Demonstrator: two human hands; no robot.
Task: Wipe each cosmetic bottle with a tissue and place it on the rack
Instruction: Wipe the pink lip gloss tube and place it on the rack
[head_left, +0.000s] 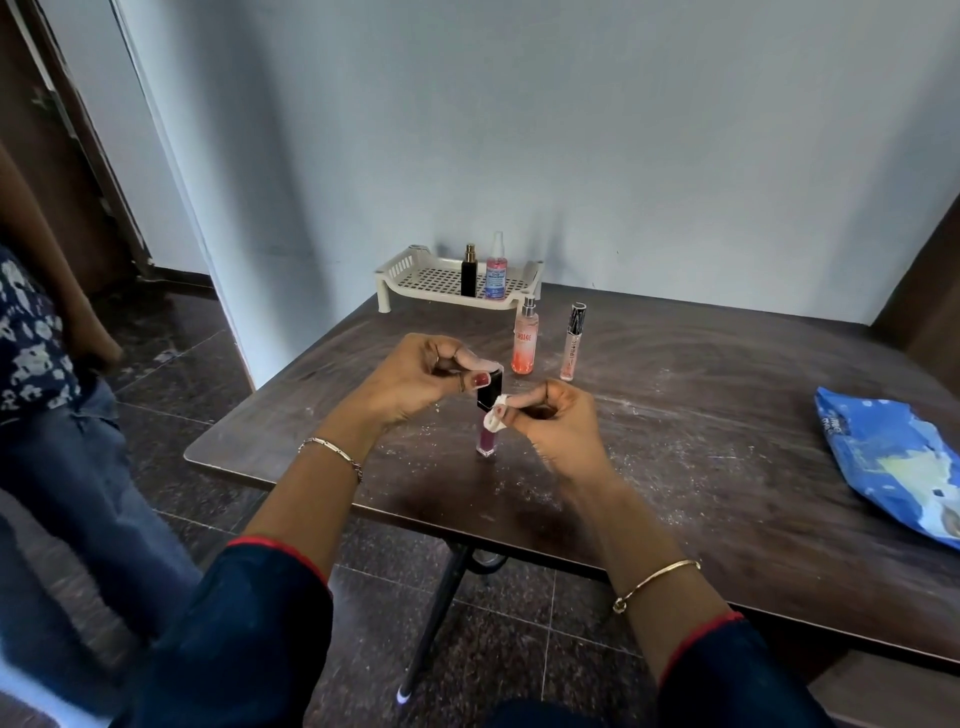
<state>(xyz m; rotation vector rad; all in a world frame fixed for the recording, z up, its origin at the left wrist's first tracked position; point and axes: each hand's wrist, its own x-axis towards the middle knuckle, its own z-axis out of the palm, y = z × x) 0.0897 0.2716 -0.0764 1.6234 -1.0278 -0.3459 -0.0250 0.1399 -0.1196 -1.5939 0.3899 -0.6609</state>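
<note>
The head view looks down on a dark brown wooden tabletop (701, 426) speckled with pale crumbs. At its far edge, against the wall, stands a cream plastic rack (410, 275) with a perforated floor and slatted sides.

On the rack, towards its right end, two bottles stand upright just beside each other: a slim black bottle with a gold top (468, 275), and a pink spray bottle with a clear cap (496, 273) to its right.

In front of the rack's right end, on the tabletop, stand a coral-orange spray bottle with a silver neck (525, 343) and, to its right and a little apart, a thin clear pinkish tube with a dark patterned cap (572, 343).

Nearer the camera, well in front of the rack, both hands meet round a lip-gloss bottle with a square black cap and a plum-filled clear body (487, 441). It is upright; whether its base touches the tabletop cannot be told. The left hand (415, 379) grips the black cap from the top, fingers curled. The right hand (558, 423) pinches a small white tissue wad (497, 420) against the bottle just below the cap.

Far to the right of the rack and nearer the camera lies a crumpled blue plastic packet (893, 457). To the left of the rack and off the table stands a person in jeans and a patterned top (57, 395).
</note>
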